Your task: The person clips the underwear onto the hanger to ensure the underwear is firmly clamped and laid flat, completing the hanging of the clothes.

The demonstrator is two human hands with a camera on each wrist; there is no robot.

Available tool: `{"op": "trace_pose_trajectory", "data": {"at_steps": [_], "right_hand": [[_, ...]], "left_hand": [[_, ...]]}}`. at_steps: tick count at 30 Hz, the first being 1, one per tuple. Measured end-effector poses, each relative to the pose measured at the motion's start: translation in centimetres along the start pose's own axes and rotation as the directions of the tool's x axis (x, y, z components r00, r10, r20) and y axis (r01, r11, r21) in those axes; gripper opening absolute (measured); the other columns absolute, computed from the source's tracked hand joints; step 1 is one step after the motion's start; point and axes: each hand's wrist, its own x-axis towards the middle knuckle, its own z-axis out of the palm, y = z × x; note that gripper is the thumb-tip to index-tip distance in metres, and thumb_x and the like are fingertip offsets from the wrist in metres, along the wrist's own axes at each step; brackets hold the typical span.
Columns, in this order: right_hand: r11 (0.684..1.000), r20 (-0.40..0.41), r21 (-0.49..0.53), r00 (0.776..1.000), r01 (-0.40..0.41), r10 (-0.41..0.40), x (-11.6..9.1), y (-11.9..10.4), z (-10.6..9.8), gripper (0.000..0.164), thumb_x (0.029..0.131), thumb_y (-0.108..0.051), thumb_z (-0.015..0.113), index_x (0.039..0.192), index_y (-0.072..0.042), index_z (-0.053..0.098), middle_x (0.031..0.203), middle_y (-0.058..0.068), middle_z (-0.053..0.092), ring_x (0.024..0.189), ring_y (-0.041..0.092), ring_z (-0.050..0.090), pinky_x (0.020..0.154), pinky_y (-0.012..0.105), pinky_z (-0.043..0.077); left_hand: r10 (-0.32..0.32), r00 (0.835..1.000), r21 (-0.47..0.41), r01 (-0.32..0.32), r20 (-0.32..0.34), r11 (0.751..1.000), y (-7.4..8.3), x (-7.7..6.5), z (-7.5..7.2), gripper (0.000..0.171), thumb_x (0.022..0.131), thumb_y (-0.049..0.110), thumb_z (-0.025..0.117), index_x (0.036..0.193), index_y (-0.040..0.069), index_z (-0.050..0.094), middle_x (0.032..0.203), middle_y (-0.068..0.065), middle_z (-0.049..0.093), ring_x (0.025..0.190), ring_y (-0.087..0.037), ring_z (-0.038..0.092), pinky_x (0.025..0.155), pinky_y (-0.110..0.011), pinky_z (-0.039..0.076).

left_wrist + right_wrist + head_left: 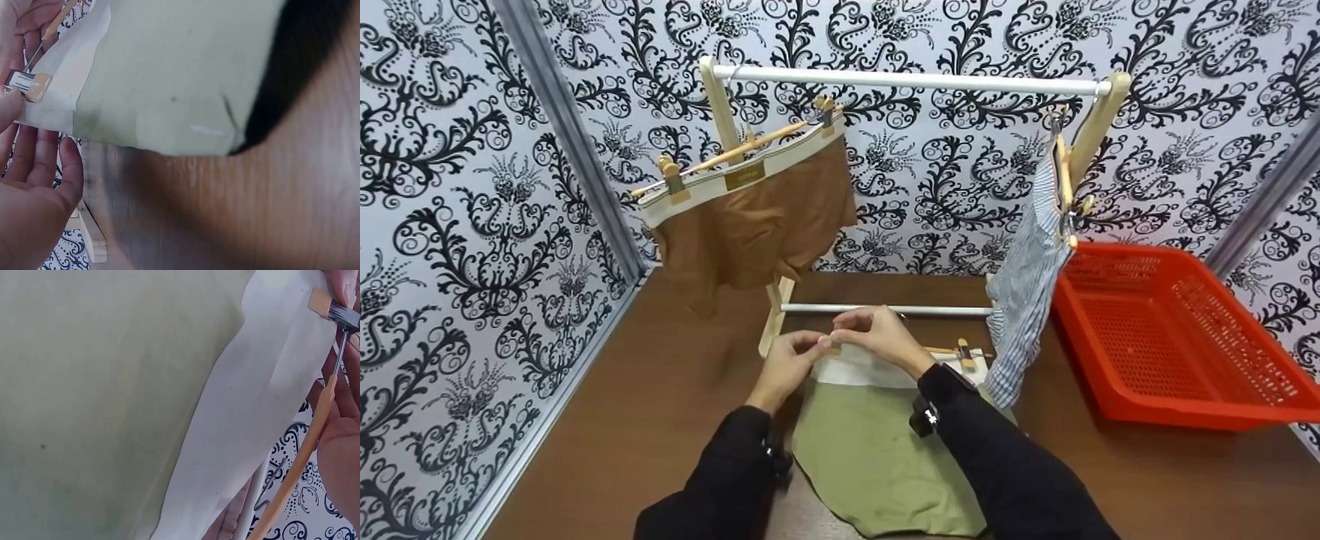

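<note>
Olive-green shorts (885, 450) with a white waistband lie spread on the table, waistband away from me. A wooden clip hanger (304, 455) runs along that waistband. Its left clip (35, 85), metal with a wooden jaw, sits over the waistband's left corner. My left hand (786, 369) pinches the corner at this clip, its fingers behind the cloth in the left wrist view. My right hand (889, 341) meets it from the right and pinches the clip's upper end, partly hiding it. The hanger's right clip (965, 354) is on the waistband near the other corner.
A rack with a white top rail (907, 79) stands behind. Brown shorts (780, 225) hang from its left side, striped shorts (1027, 277) from its right, close to my right forearm. A red plastic basket (1207, 414) stands on the right of the brown table (592, 442).
</note>
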Motion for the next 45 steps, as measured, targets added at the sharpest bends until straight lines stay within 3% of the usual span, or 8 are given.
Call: {"op": "trace_pose_trajectory", "data": {"at_steps": [6, 12, 22, 26, 32, 36, 42, 45], "right_hand": [[1.0, 0.023, 0.022, 1.0, 0.006, -0.007, -0.2, -0.4, -0.1, 0.039, 0.089, -0.017, 0.08, 0.121, 0.001, 0.07, 0.105, 0.012, 0.075, 0.098, 0.023, 0.071, 0.091, 0.035, 0.055], [1.0, 0.037, 0.022, 0.999, -0.022, 0.021, -0.6, -0.8, -0.5, 0.047, 0.093, -0.019, 0.076, 0.132, 0.002, 0.063, 0.116, 0.014, 0.073, 0.109, 0.028, 0.068, 0.098, 0.04, 0.052], [0.993, -0.106, -0.11, 0.994, -0.047, 0.035, -2.2, -1.2, -4.8, 0.046, 0.096, -0.022, 0.071, 0.134, 0.003, 0.061, 0.128, 0.02, 0.066, 0.117, 0.034, 0.063, 0.105, 0.051, 0.045], [0.992, -0.167, -0.094, 0.984, -0.081, 0.065, -3.9, -0.9, -7.0, 0.042, 0.097, -0.015, 0.069, 0.133, 0.006, 0.06, 0.129, 0.027, 0.063, 0.116, 0.04, 0.062, 0.104, 0.054, 0.045], [0.986, -0.291, -0.093, 0.951, -0.136, 0.104, -7.4, 0.2, -9.8, 0.04, 0.096, -0.008, 0.069, 0.13, 0.01, 0.06, 0.125, 0.03, 0.063, 0.115, 0.042, 0.062, 0.103, 0.052, 0.046], [0.974, -0.342, -0.114, 0.928, -0.195, 0.146, -10.0, 0.9, -11.1, 0.038, 0.096, -0.003, 0.067, 0.128, 0.015, 0.058, 0.122, 0.032, 0.064, 0.113, 0.045, 0.063, 0.103, 0.051, 0.047], [0.935, -0.375, -0.12, 0.887, -0.333, 0.268, -13.5, 1.5, -11.8, 0.041, 0.096, -0.002, 0.066, 0.129, 0.019, 0.055, 0.122, 0.036, 0.062, 0.113, 0.047, 0.062, 0.101, 0.053, 0.047], [0.902, -0.366, -0.146, 0.869, -0.407, 0.333, -14.6, 1.7, -11.7, 0.045, 0.096, -0.007, 0.066, 0.129, 0.02, 0.054, 0.123, 0.035, 0.062, 0.113, 0.046, 0.062, 0.099, 0.052, 0.049]], "left_hand": [[0.001, 1.0, 0.012, -0.001, -0.008, 1.0, 0.1, 0.0, 0.0, 0.024, 0.095, 0.014, 0.073, 0.105, -0.007, 0.074, 0.1, -0.015, 0.074, 0.088, -0.016, 0.063, 0.075, -0.026, 0.048], [-0.052, 0.998, 0.027, 0.052, -0.021, 0.998, -0.3, 0.2, -0.1, 0.02, 0.095, 0.013, 0.073, 0.103, -0.005, 0.075, 0.098, -0.011, 0.073, 0.087, -0.014, 0.06, 0.075, -0.027, 0.047], [-0.148, 0.986, 0.147, 0.158, -0.079, 0.976, 0.3, 0.5, 0.0, 0.019, 0.096, 0.011, 0.069, 0.102, -0.006, 0.073, 0.098, -0.012, 0.072, 0.096, -0.025, 0.063, 0.085, -0.037, 0.051], [-0.165, 0.982, 0.205, 0.181, -0.096, 0.962, 0.4, 0.6, 0.1, 0.018, 0.096, 0.009, 0.069, 0.102, -0.008, 0.073, 0.1, -0.015, 0.071, 0.097, -0.028, 0.064, 0.089, -0.043, 0.051], [-0.215, 0.972, 0.235, 0.232, -0.096, 0.944, 0.5, 0.7, 0.2, 0.02, 0.096, 0.008, 0.067, 0.106, -0.009, 0.072, 0.101, -0.016, 0.07, 0.096, -0.027, 0.063, 0.088, -0.042, 0.052], [-0.205, 0.975, 0.257, 0.222, -0.091, 0.941, 0.8, 0.8, 0.2, 0.023, 0.096, 0.007, 0.066, 0.112, -0.009, 0.07, 0.103, -0.016, 0.07, 0.095, -0.025, 0.064, 0.086, -0.039, 0.052], [-0.174, 0.982, 0.264, 0.186, -0.069, 0.946, 1.3, 0.9, 0.4, 0.024, 0.095, 0.005, 0.066, 0.113, -0.01, 0.068, 0.104, -0.017, 0.069, 0.087, -0.024, 0.065, 0.075, -0.034, 0.053], [-0.164, 0.983, 0.284, 0.181, -0.08, 0.942, 1.4, 1.0, 0.8, 0.022, 0.094, 0.005, 0.067, 0.111, -0.009, 0.069, 0.103, -0.017, 0.069, 0.089, -0.026, 0.064, 0.077, -0.037, 0.054]]}}
